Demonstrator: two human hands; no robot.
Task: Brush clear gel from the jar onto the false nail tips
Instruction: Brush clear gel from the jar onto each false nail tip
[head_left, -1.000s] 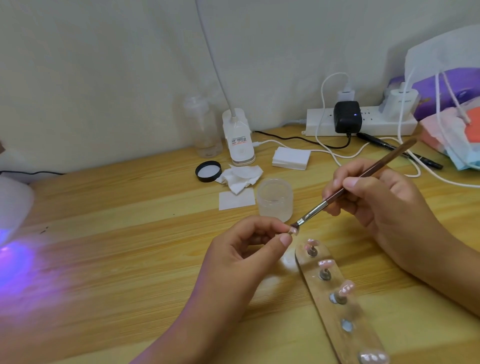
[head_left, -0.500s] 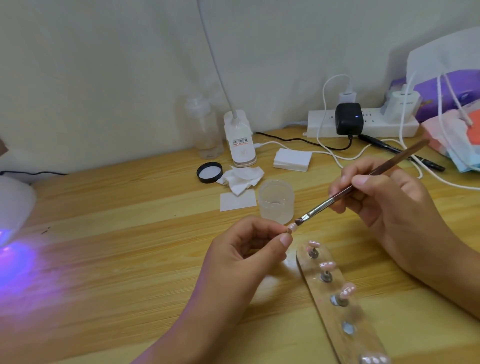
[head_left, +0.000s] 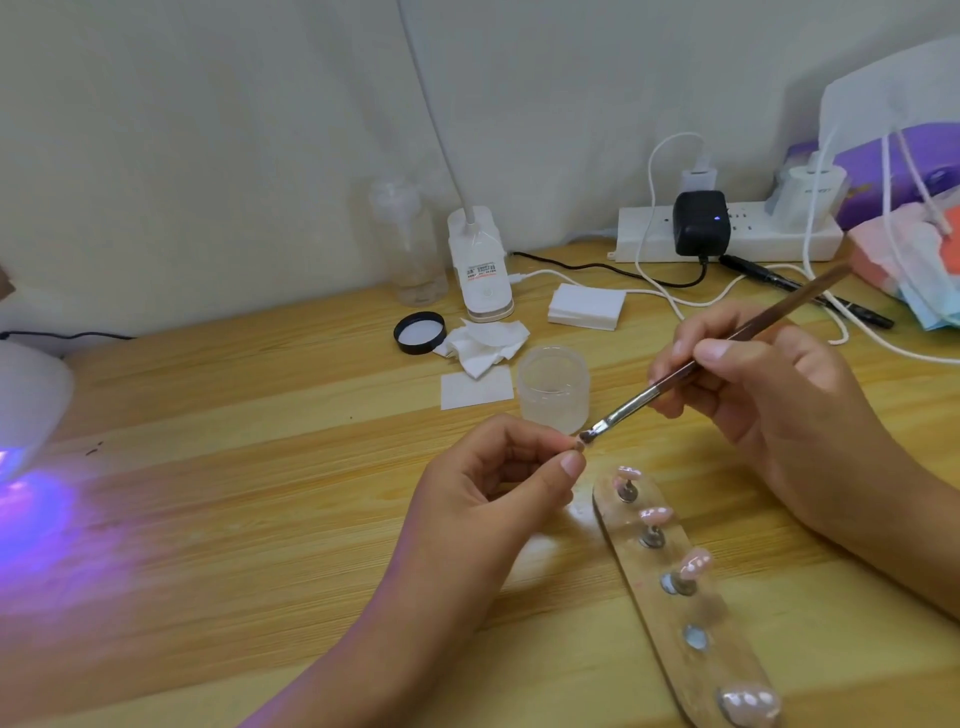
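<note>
My left hand (head_left: 498, 493) pinches a small false nail tip (head_left: 577, 446) between thumb and forefinger, just above the table. My right hand (head_left: 758, 410) grips a brown-handled brush (head_left: 691, 364) like a pen. Its dark bristles touch the pinched tip. The frosted open gel jar (head_left: 554, 389) stands just behind the brush head. A long wooden holder (head_left: 675, 613) lies at the lower right with several pink nail tips on metal pegs; one peg (head_left: 695, 638) is bare.
A black jar lid (head_left: 420, 332), crumpled wipes (head_left: 483, 348) and a pad stack (head_left: 587, 306) lie behind the jar. A lamp base (head_left: 480, 275), clear bottle (head_left: 410, 244), power strip (head_left: 727, 234) and cables line the wall. A UV lamp (head_left: 26, 410) glows purple at left.
The brush has tilted slightly flatter and its bristles shifted a little along the pinched tip. My left hand has barely moved.
</note>
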